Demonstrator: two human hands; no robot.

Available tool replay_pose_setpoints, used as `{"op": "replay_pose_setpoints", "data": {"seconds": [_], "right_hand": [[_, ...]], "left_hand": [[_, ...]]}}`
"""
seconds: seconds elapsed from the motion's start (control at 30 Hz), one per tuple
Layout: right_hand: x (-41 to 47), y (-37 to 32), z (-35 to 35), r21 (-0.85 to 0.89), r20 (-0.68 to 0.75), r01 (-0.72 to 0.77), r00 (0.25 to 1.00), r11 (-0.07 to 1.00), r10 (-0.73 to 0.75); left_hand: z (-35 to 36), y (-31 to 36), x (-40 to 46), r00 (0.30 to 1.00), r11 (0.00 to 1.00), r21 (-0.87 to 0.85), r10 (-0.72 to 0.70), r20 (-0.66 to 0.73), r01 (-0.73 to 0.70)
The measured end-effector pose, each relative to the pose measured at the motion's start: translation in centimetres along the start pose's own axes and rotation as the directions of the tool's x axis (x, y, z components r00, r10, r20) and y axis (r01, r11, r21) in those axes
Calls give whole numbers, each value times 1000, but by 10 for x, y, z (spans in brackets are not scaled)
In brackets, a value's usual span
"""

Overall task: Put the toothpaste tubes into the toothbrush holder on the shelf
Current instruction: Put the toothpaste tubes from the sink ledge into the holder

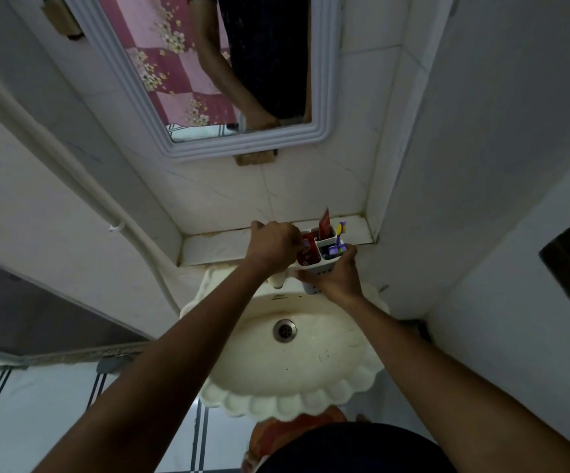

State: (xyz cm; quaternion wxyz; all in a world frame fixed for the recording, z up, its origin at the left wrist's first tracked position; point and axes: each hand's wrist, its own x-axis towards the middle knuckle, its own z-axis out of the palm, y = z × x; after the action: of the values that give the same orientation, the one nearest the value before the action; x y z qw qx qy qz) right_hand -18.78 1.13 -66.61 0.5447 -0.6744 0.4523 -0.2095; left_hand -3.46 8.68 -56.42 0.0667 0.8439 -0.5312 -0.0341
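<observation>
A white toothbrush holder with several compartments hangs in front of the shelf, above the back of the sink. My right hand grips its front wall from below. My left hand is closed on a red toothpaste tube that stands in the holder's left compartment. A second red tube sticks up from a rear compartment. Purple and yellow toothbrushes stand in the right compartment.
A cream scalloped sink with a drain lies under my arms, its tap just below my left wrist. A white-framed mirror hangs above the shelf. Walls close in on both sides, and a pipe runs down the left wall.
</observation>
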Motion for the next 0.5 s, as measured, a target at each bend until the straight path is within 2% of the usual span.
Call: {"op": "replay_pose_setpoints", "data": {"seconds": [0.07,0.13,0.3,0.5], "right_hand": [[-2,-1,1,-1,-23,8,1000,1000,-8],[-5,-2,1,2,-30,14,999,1000,-14],[-8,-3,3,14,-94,39,995,999,-37],[-16,-19,-2,-1,-202,107,974,994,-105]], "left_hand": [[0,0,1,1000,999,-45,-8,-6,7],[-2,-1,0,998,985,-168,-49,-43,41],[-1,-20,-8,965,869,-487,-191,-180,81],[-10,-32,-30,936,825,-553,-281,-214,121]]}}
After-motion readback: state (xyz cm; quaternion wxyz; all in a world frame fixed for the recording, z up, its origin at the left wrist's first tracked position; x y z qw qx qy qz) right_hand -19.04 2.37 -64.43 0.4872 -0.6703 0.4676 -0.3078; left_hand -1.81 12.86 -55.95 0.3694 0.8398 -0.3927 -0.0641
